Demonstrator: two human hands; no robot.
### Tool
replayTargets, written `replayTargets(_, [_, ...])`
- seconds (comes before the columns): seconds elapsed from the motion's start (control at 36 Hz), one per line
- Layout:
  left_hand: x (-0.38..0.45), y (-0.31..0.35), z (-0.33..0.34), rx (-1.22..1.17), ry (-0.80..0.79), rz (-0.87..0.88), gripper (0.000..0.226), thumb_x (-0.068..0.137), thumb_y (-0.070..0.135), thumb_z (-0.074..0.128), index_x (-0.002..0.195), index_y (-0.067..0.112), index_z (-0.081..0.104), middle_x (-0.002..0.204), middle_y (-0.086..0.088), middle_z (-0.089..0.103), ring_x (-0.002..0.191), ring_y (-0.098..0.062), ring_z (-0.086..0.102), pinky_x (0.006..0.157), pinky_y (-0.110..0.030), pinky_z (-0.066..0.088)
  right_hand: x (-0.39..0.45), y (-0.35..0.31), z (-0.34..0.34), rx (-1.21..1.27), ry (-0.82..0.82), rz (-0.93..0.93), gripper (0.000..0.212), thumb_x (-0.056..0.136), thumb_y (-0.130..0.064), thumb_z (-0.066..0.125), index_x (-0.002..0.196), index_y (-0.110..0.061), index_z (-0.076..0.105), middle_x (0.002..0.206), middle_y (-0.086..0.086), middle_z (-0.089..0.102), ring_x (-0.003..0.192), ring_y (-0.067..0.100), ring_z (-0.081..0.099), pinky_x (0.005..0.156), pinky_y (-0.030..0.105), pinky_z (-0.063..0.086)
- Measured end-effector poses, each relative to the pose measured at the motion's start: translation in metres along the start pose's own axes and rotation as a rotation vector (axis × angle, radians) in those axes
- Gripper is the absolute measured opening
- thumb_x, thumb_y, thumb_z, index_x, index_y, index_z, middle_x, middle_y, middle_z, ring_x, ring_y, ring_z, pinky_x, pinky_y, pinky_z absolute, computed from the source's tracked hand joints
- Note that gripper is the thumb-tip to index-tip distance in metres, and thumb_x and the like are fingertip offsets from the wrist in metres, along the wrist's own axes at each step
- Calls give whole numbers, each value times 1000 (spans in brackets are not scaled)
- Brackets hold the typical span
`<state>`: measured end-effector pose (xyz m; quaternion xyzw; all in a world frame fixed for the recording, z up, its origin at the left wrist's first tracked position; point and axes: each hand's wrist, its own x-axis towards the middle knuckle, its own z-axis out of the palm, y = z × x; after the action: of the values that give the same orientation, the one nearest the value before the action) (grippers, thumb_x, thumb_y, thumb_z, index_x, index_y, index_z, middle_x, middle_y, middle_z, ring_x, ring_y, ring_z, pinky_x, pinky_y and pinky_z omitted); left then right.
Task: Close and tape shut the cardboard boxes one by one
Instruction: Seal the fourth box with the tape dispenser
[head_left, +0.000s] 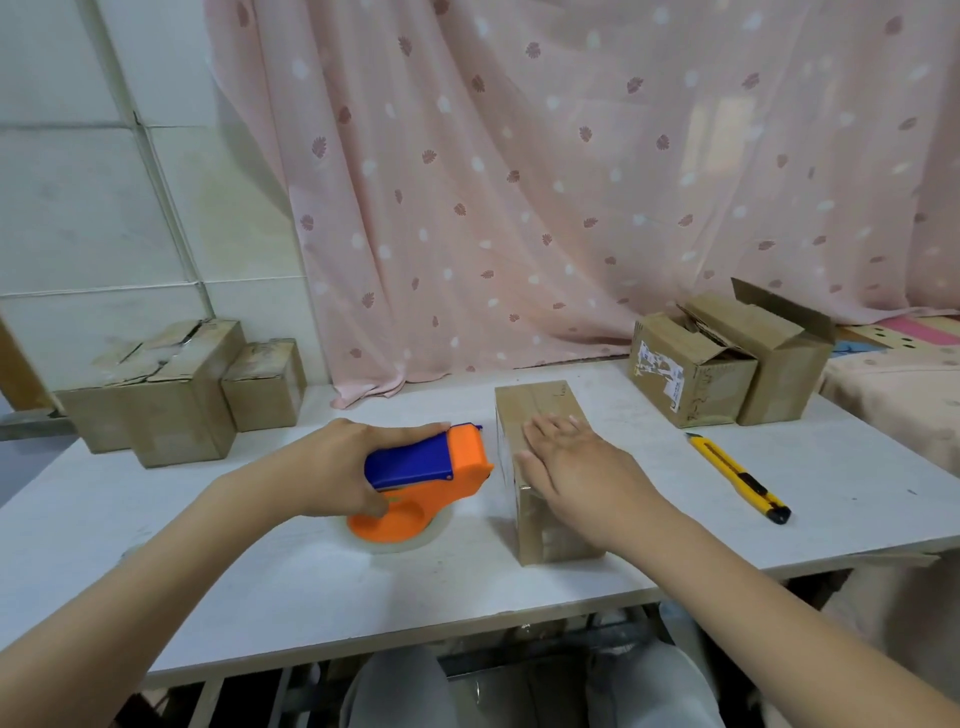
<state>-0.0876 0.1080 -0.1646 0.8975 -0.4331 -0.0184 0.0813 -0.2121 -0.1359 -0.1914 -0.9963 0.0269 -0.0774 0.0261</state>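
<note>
A closed cardboard box (540, 457) sits mid-table (260, 587), and the right hand (571, 462) lies flat on its top, fingers straight. Just left of it, the left hand (337, 467) grips an orange and blue tape dispenser (421, 478) resting on the table. Far right stand two open boxes (727, 358); the nearer one carries a torn white label (657, 371), its print unreadable. A yellow utility knife (737, 475) lies nearby.

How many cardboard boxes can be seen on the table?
5: one closed box under the right hand, two closed boxes at far left, a big one and a small one, and two open boxes at far right.
</note>
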Motion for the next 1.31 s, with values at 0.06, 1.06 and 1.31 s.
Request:
replayTargets(0.06, [-4, -2, -2, 11, 6, 4, 94, 78, 25, 68, 138, 74, 13, 74, 20, 50, 60, -5, 48, 53, -14, 37, 0, 0, 1, -1, 5, 9, 55, 109, -38, 16, 158, -13, 23, 165, 2, 22, 153, 16, 12, 120, 23, -1])
replayTargets(1.06, [-16, -3, -3, 46, 4, -28, 89, 78, 26, 65, 141, 69, 20, 68, 21, 46, 63, -4, 45, 53, -16, 30, 79, -27, -42, 147, -423, 562, 117, 83, -40, 70, 150, -4, -20, 110, 15, 64, 77, 29, 63, 57, 31, 47])
replayTargets(1.31, [-17, 2, 0, -19, 9, -41, 94, 77, 22, 69, 143, 67, 19, 71, 26, 51, 62, -3, 47, 52, -15, 32, 48, -1, -75, 414, -342, 506, 115, 85, -42, 75, 155, -5, -7, 102, 18, 67, 70, 29, 66, 66, 34, 57])
